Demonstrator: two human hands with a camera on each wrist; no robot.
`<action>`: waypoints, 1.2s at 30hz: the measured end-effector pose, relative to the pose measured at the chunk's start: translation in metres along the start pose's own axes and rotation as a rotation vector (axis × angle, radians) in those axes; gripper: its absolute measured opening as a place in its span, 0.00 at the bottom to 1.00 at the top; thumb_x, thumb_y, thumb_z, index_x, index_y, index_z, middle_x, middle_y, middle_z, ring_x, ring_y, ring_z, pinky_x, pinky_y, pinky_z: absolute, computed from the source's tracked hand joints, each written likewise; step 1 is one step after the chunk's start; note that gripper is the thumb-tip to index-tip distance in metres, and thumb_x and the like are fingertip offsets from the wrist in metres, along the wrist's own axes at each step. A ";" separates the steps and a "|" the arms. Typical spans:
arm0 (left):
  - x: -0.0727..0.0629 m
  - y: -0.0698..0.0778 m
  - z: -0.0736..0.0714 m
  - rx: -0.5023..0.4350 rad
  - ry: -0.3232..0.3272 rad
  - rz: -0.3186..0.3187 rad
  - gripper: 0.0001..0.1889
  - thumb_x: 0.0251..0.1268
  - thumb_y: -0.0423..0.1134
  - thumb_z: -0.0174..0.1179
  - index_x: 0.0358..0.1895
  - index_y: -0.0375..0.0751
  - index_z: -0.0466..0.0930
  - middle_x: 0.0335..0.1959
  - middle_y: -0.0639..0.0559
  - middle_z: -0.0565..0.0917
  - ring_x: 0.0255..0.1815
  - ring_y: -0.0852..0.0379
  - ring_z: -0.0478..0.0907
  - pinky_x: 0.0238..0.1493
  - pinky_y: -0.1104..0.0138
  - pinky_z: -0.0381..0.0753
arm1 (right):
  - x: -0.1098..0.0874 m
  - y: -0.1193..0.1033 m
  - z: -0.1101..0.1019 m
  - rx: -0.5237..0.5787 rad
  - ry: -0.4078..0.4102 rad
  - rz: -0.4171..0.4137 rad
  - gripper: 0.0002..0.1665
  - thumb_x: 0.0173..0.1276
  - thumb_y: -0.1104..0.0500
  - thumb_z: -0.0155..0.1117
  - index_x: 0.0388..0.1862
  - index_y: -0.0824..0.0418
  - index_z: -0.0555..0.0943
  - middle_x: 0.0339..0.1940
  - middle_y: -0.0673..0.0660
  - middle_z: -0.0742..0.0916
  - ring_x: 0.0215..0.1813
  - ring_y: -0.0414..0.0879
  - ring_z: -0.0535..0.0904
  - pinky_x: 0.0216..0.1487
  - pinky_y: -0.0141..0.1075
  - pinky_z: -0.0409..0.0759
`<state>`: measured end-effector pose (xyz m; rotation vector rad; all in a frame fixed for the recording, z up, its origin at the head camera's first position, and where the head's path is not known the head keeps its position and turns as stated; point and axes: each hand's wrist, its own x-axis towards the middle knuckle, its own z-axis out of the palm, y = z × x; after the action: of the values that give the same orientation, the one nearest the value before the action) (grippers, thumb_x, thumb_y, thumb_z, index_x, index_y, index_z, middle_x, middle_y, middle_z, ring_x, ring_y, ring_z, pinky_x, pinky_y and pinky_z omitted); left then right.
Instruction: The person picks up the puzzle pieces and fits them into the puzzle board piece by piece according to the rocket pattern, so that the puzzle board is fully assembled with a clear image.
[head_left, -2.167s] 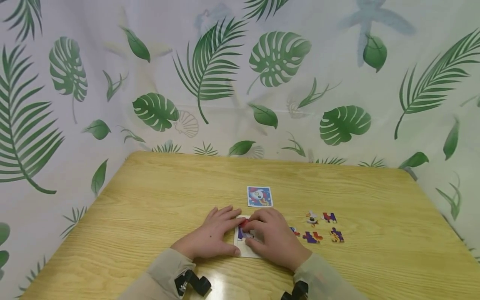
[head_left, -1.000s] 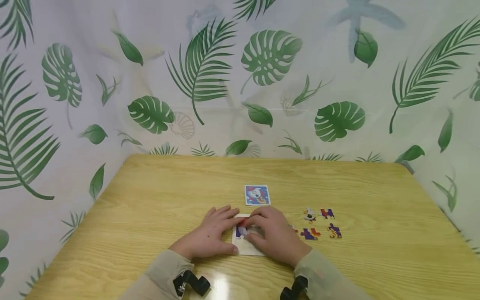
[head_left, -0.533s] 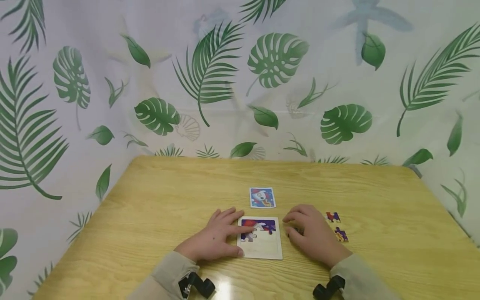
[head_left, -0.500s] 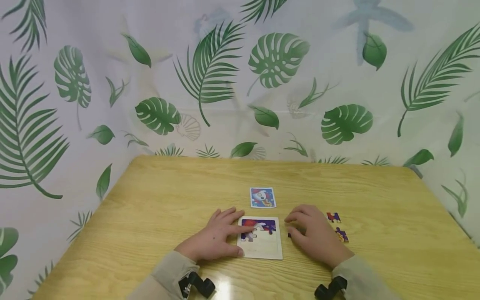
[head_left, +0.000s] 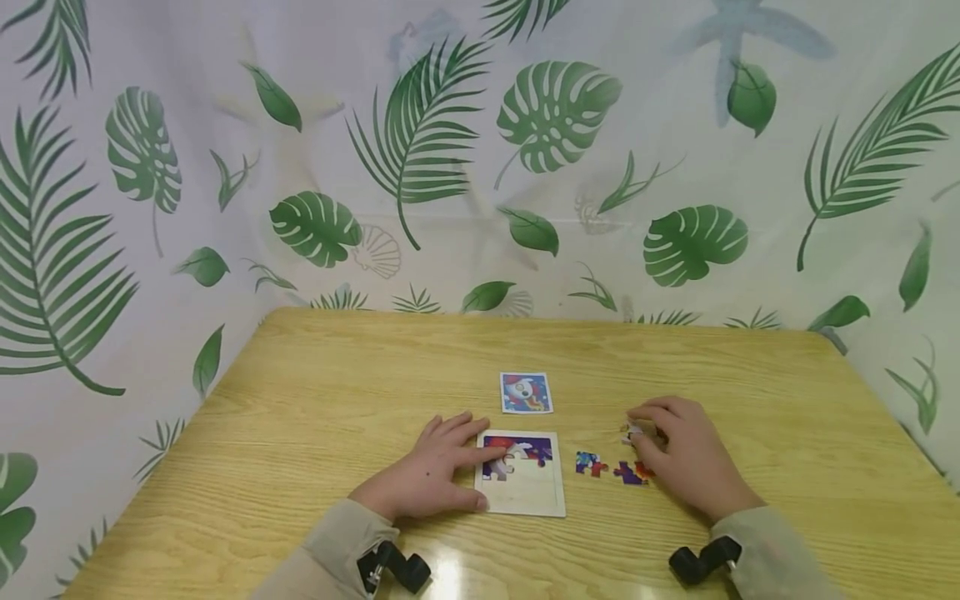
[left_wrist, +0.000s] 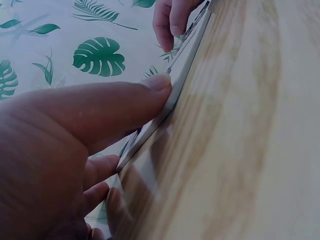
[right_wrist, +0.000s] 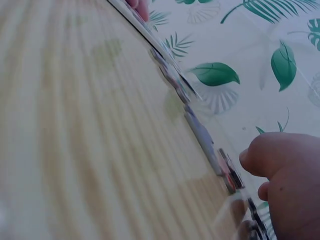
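A square white puzzle tray (head_left: 525,498) lies on the table, its upper part and left side filled with joined pieces in purple, red and white. My left hand (head_left: 423,479) rests along the tray's left side, fingers spread, index finger across the joined pieces. In the left wrist view its thumb (left_wrist: 160,82) presses at the tray's edge. My right hand (head_left: 693,458) is over a white puzzle piece (head_left: 632,432), thumb and fingers bent around it. The right wrist view shows that thumb (right_wrist: 250,157) a little above the loose pieces; the other fingertips are mostly hidden.
Beyond the tray lies a small picture card (head_left: 527,393) with a rocket. A blue-and-red puzzle piece (head_left: 591,464) and a purple-and-red puzzle piece (head_left: 632,473) lie right of the tray. A leaf-printed curtain (head_left: 465,167) hangs around the wooden table (head_left: 337,392).
My right hand has left the tray and moved right, past the blue-and-red piece, to the white piece. My left hand stays at the tray. More joined pieces show in the tray.
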<state>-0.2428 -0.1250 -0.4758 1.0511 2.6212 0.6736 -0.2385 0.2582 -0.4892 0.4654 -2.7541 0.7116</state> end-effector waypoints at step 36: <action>0.001 0.000 0.000 0.003 0.004 0.011 0.36 0.60 0.58 0.66 0.75 0.66 0.69 0.81 0.50 0.55 0.82 0.46 0.41 0.76 0.41 0.32 | 0.005 -0.002 -0.001 0.023 -0.032 0.061 0.20 0.73 0.58 0.62 0.62 0.60 0.82 0.42 0.53 0.86 0.42 0.49 0.78 0.46 0.50 0.76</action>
<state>-0.2435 -0.1239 -0.4755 1.0672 2.6224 0.6749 -0.2423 0.2556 -0.4854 0.4020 -2.8033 0.7569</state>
